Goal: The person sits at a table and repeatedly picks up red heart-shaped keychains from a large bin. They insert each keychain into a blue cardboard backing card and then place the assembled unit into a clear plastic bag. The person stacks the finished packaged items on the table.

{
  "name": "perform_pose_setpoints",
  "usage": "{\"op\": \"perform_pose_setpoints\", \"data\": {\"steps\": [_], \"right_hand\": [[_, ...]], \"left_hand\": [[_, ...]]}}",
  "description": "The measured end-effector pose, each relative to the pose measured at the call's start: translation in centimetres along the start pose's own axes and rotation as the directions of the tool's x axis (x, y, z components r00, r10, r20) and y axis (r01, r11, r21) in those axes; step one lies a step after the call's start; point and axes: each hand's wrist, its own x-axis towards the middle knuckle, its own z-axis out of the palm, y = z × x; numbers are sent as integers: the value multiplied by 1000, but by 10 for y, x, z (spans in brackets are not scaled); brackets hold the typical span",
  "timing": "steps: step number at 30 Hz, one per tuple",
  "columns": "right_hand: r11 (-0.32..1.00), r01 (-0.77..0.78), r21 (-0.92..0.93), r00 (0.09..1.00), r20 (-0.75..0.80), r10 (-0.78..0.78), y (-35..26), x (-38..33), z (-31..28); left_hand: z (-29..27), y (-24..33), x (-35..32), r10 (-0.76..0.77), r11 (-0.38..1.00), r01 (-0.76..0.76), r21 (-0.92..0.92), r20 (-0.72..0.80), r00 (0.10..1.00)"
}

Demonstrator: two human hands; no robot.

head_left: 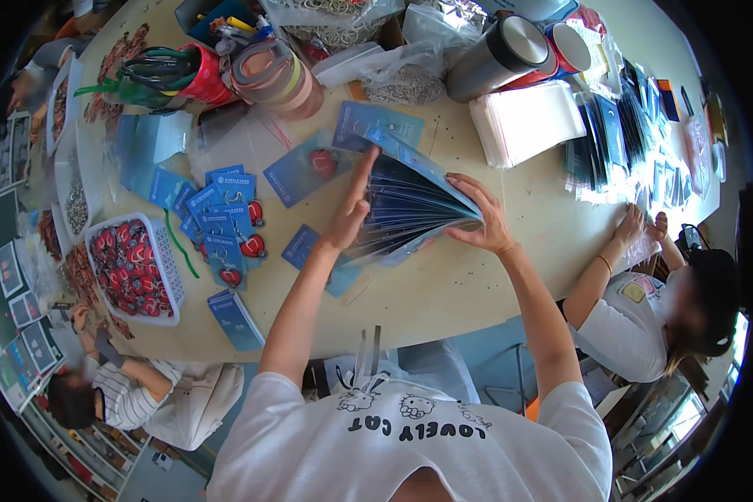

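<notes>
Between my two hands, above the table, a thick stack of blue cards in clear plastic sleeves (414, 197) stands fanned out. My right hand (484, 216) grips its right end, with the thumb below and the fingers above. Along the left edge my left hand (349, 213) presses with a stretched index finger, steadying the stack from that side. A sleeved card with a red charm (322, 163) lies beyond my left hand. To the left are several blue cards with red keychains (222, 222). Another blue card (303, 243) lies partly under my left forearm.
A white basket of red charms (138, 268) stands at left, near a neat pile of blue cards (234, 320). Farther back are a steel thermos (498, 58), tape rolls (276, 79) and clear bags (527, 121). At right, a co-worker's hands (636, 224) handle plastic sleeves.
</notes>
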Motion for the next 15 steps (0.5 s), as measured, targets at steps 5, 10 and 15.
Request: {"op": "perform_pose_setpoints", "data": {"steps": [5,10,15], "right_hand": [[994,46,-94,998,38,-43,3,-1,-7],[994,26,-103,993,117,-14,1,3,-9],[997,74,-37,978,200,-65,9,15,-22]], "left_hand": [[-25,15,-60,-4,970,4,243,1,1000],[8,-2,-109,40,851,-19,525,-30,999],[18,-26,-54,187,869,-33,494,-265,946]]}}
